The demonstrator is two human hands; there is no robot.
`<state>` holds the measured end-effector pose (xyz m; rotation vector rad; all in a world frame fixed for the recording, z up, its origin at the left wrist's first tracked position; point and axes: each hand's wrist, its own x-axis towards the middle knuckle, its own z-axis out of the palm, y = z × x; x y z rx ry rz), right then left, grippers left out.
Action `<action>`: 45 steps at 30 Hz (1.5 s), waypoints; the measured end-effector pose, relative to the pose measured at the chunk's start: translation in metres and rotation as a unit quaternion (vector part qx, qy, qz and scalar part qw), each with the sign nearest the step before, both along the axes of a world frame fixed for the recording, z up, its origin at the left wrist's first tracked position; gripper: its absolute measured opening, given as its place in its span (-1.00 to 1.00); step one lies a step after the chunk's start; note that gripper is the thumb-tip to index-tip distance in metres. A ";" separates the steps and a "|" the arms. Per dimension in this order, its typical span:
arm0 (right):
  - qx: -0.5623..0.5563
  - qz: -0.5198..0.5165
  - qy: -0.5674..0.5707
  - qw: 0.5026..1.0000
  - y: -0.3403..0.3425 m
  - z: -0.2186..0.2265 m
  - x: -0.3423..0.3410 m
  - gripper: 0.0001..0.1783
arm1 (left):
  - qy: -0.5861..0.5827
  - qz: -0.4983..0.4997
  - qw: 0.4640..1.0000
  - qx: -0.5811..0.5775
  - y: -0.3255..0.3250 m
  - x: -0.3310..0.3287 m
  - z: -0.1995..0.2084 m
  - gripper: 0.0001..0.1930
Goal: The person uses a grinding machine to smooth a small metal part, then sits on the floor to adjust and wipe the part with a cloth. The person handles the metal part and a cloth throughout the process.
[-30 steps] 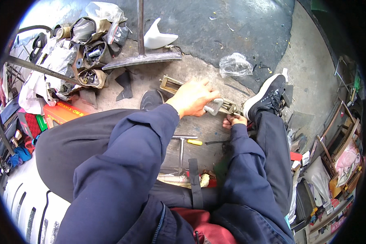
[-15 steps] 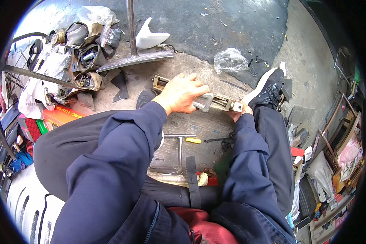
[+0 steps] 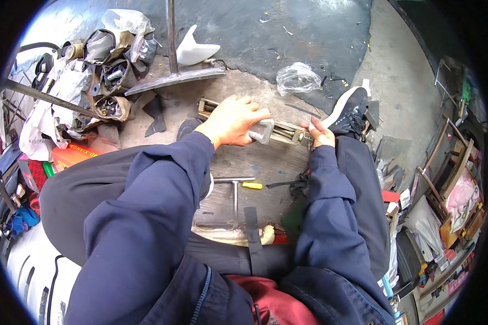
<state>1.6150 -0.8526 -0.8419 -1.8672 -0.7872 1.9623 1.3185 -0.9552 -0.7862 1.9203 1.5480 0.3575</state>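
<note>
A long brass-coloured metal frame with two rails lies across the wooden board between my feet. My left hand is closed over its middle, gripping a grey rounded metal block that sits on the rails. At the frame's right end, my right hand has its fingers pinched together around a thin pale piece that points upward; its kind is too small to tell. The frame's left end sticks out beyond my left hand.
A metal T-shaped bar and a yellow screwdriver handle lie nearer me. Beyond stand a metal post with a flat foot, a white plastic piece and a clear plastic bag. Tool pouches crowd the left.
My right hand has shifted up at the frame's end, and a thin pale piece now shows in its fingers. The small white block there is no longer seen. My left hand keeps its grip.
</note>
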 end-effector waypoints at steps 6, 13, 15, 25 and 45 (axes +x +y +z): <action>-0.112 0.021 -0.097 0.989 -0.013 -0.005 -0.001 -0.57 | 0.011 -0.015 1.000 0.006 0.000 0.004 0.005 -0.51; -0.241 -0.052 -0.134 0.960 -0.023 0.007 -0.014 -0.73 | 0.037 -0.037 0.999 0.000 -0.002 0.009 0.012 -0.47; -0.245 -0.003 -0.118 0.962 -0.026 0.011 -0.017 -0.72 | 0.053 -0.034 0.998 -0.003 -0.003 0.010 0.015 -0.46; -0.075 0.127 -0.198 0.969 -0.049 0.036 -0.028 -0.65 | 0.086 -0.017 0.995 -0.041 -0.013 0.014 0.040 -0.42; 0.004 0.160 0.381 0.911 -0.009 0.214 -0.076 -0.53 | 0.216 -0.003 0.939 0.269 -0.004 -0.062 0.249 -0.42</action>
